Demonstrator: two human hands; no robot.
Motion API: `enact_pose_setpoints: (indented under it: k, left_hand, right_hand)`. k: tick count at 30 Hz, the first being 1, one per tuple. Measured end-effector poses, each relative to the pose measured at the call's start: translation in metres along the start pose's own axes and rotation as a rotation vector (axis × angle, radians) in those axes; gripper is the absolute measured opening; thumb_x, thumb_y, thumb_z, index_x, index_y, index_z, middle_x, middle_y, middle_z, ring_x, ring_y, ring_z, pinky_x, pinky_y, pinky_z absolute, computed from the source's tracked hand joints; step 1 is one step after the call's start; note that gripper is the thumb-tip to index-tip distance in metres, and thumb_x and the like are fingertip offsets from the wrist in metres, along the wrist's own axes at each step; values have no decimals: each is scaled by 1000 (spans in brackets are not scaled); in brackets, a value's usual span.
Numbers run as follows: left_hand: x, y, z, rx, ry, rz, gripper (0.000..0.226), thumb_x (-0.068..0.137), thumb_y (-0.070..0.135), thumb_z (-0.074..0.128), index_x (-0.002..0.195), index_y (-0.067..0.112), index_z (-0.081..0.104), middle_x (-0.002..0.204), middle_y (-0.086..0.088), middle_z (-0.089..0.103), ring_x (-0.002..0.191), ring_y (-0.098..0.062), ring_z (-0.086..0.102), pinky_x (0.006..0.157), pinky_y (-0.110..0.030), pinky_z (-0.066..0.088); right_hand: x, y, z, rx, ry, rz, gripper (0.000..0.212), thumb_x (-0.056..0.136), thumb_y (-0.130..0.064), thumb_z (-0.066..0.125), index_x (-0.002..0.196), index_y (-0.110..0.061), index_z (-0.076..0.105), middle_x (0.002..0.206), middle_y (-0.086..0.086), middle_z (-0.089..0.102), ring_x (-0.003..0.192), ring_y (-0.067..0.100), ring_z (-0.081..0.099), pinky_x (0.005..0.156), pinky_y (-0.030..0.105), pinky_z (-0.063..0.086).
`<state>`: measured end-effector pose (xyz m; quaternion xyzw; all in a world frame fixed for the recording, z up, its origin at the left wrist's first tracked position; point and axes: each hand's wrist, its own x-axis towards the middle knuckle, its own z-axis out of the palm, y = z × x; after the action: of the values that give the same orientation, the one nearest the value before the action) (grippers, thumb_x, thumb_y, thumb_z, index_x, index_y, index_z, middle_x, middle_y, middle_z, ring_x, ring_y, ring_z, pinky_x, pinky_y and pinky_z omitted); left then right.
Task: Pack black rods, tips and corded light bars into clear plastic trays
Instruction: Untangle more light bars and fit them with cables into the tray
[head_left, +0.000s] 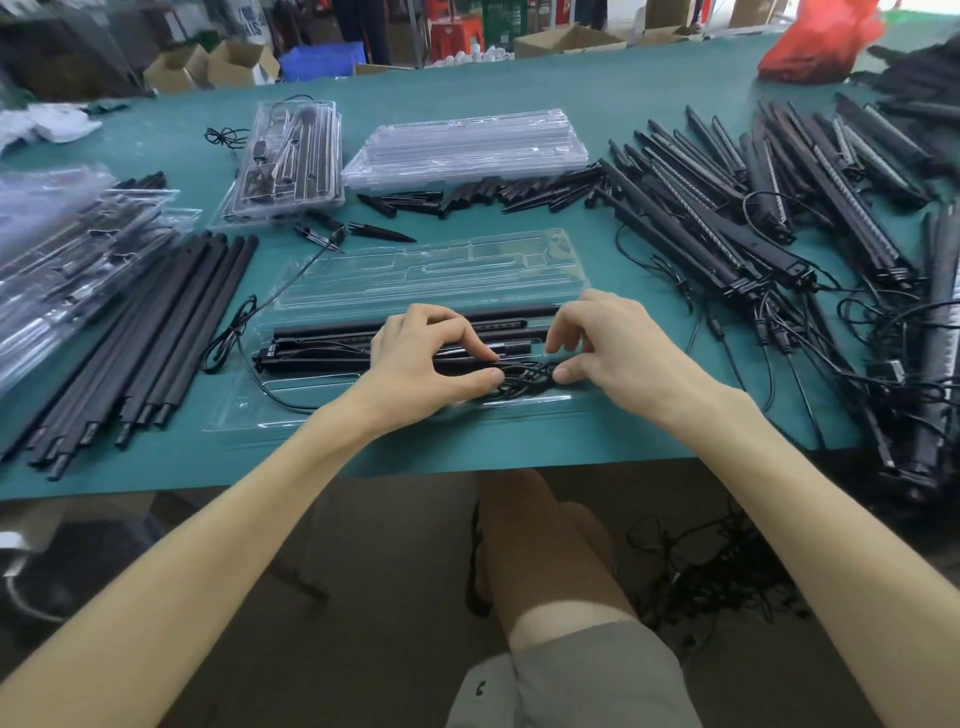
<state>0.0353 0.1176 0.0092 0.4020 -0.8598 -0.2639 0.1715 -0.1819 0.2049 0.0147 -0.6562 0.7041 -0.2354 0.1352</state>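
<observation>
While both hands press into the near half of an open clear tray (322, 400) on the green worktop (597, 88), the left hand (426, 358) pinches a black cord bundle (524, 376) between thumb and forefinger, and the right hand (608, 343) nips the same bundle with its fingers curled narrow. Light bars (322, 345) lie in the tray, left of the hands. Black rods (150, 332) lie heaped at the left, loose tips (483, 195) beyond the tray, corded light bars (779, 208) piled at the right, and empty stacked trays (467, 148) farther back.
</observation>
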Motion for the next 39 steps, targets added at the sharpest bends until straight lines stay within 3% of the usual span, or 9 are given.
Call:
enact_pose_setpoints:
  k: [3, 6, 10, 17, 24, 30, 34, 39]
  left_hand:
    - [2, -4, -7, -42, -68, -2, 17, 82, 54, 74, 97, 48, 70, 134, 16, 43, 133, -12, 29, 114, -40, 19]
    - [4, -8, -15, -66, -149, 0, 18, 87, 47, 72, 105, 50, 70, 139, 14, 41, 139, -15, 27, 119, -51, 19]
    - [5, -7, -14, -80, -143, -24, 21, 85, 44, 77, 102, 52, 70, 139, 16, 41, 138, -14, 27, 119, -46, 19]
    - [4, -1, -13, -97, -112, -53, 24, 79, 43, 82, 99, 47, 71, 137, 13, 42, 137, -14, 27, 118, -43, 20]
    - [2, 6, -7, -57, -6, -56, 24, 77, 42, 84, 98, 36, 74, 133, 11, 47, 133, -14, 32, 116, -38, 22]
    - [-2, 2, 5, 26, 123, 20, 20, 80, 43, 81, 95, 36, 70, 129, 11, 52, 125, -12, 37, 108, -32, 24]
    - [-3, -4, 12, 86, 161, 81, 19, 81, 45, 78, 95, 37, 67, 126, 11, 53, 123, -13, 41, 105, -31, 25]
    - [-3, -7, 14, 68, 171, 103, 19, 80, 45, 78, 92, 37, 66, 122, 12, 54, 122, -13, 43, 103, -31, 25]
  right_hand:
    - [1, -1, -4, 7, -44, -22, 25, 82, -12, 80, 97, -25, 65, 93, -9, 50, 84, 10, 48, 82, 34, 44]
    - [0, -5, -6, -30, -99, -61, 32, 87, -8, 74, 103, -32, 60, 95, -9, 51, 92, 14, 49, 86, 42, 47]
    - [-5, -9, -3, -15, -114, -101, 46, 92, 4, 61, 106, -39, 53, 94, -10, 47, 91, 13, 52, 84, 42, 50]
    - [-10, -8, 0, -43, -81, -147, 38, 94, -2, 63, 102, -38, 58, 95, -10, 46, 89, 11, 51, 82, 40, 49]
    - [-15, -8, 4, -65, -46, -145, 42, 91, 12, 54, 96, -28, 65, 93, -5, 43, 83, 5, 55, 78, 41, 52]
    - [-19, -12, 3, -143, 6, -164, 32, 93, 4, 60, 100, -25, 71, 92, -5, 44, 78, 13, 49, 72, 39, 48]
    - [-22, -17, 2, -227, 15, -180, 26, 97, -5, 58, 104, -26, 71, 96, -5, 48, 86, 19, 56, 72, 41, 49]
    - [-28, -18, 2, -250, 13, -196, 24, 102, -20, 50, 110, -28, 71, 96, -7, 47, 79, 15, 44, 67, 33, 40]
